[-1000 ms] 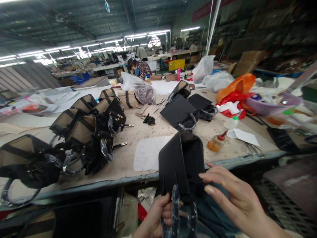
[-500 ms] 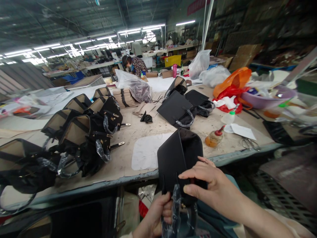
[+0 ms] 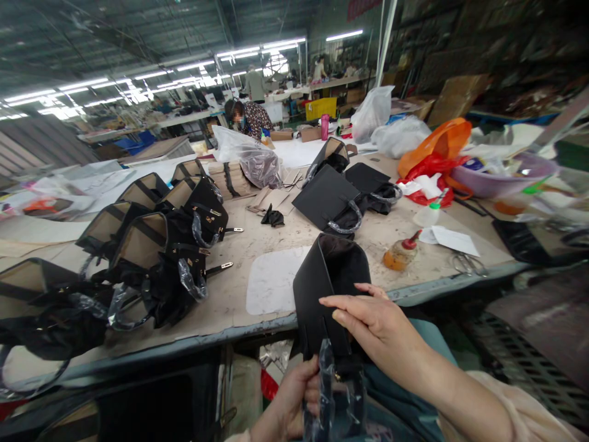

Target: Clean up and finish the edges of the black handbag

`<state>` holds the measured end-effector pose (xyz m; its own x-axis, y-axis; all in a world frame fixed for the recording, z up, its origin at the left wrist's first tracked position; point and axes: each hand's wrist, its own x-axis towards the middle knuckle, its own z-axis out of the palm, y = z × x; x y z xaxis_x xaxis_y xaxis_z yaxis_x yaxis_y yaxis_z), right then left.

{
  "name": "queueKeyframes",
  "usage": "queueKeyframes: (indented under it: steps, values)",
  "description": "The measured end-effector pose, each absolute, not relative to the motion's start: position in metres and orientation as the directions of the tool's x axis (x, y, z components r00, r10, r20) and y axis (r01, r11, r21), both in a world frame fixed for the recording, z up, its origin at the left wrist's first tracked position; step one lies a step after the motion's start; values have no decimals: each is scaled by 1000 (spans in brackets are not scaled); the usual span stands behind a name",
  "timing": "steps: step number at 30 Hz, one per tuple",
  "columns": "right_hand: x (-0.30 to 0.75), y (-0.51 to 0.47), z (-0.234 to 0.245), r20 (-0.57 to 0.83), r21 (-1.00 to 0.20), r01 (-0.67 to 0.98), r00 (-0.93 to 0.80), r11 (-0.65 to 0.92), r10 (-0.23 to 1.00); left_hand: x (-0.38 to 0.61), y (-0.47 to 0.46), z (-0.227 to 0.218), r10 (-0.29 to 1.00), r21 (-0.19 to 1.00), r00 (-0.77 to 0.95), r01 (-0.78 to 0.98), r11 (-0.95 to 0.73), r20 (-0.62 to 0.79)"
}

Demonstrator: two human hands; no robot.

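A black handbag (image 3: pixel 327 288) rests against the near edge of the worktable (image 3: pixel 257 270), bottom end up, over my lap. My left hand (image 3: pixel 294 402) is closed on its plastic-wrapped handle (image 3: pixel 327 380) at the bottom of the view. My right hand (image 3: pixel 372 325) lies across the bag's front side with its fingers stretched out and pressed on the leather.
A row of several tan-and-black handbags (image 3: pixel 151 245) fills the table's left half. More black bags (image 3: pixel 343 190) lie behind the white sheet (image 3: pixel 273 279). A glue bottle (image 3: pixel 400 253), scissors (image 3: pixel 464 263), paper and plastic sacks (image 3: pixel 432 159) sit right. A person (image 3: pixel 248 118) works at a far table.
My right hand has moved left from beside the bag onto its front side. The bag has tilted slightly. My left hand keeps its hold on the handle.
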<state>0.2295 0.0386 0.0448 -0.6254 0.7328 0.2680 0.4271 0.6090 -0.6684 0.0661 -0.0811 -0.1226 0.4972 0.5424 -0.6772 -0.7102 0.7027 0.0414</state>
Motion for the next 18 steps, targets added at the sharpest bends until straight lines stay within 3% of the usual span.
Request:
queueKeyframes:
  steps: [3, 12, 18]
  values:
    - [236, 35, 45, 226, -693, 417, -649, 588, 726, 67, -80, -120, 533, -54, 560, -720, 692, -634]
    - [245, 39, 53, 73, -746, 449, -678, 491, 731, 69, -79, -119, 526, -51, 552, -720, 693, -648]
    - [232, 42, 47, 165, -737, 431, -631, 520, 758, 68, -80, -120, 456, -48, 550, -673, 738, -700]
